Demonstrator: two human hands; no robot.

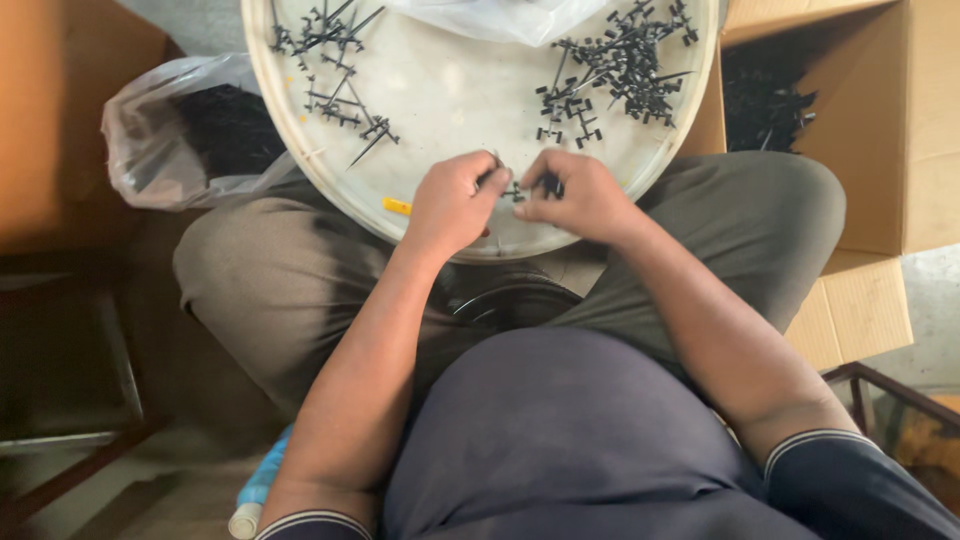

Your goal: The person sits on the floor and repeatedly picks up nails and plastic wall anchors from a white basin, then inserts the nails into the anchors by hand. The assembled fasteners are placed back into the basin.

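Observation:
A round white tray (450, 100) rests on my lap. My left hand (452, 205) and my right hand (580, 198) meet over its near edge, both pinching one small black plastic part (515, 190) between their fingertips. A heap of the same black parts (625, 60) lies at the tray's far right. A looser scatter of black parts (335, 60) lies at its far left. The middle of the held part is mostly hidden by my fingers.
A clear plastic bag (160, 130) of black parts lies left of the tray. An open cardboard box (880, 130) with black parts inside stands at the right. A small yellow piece (396, 206) sits near the tray's rim. A crumpled clear bag (500, 18) lies at the tray's far side.

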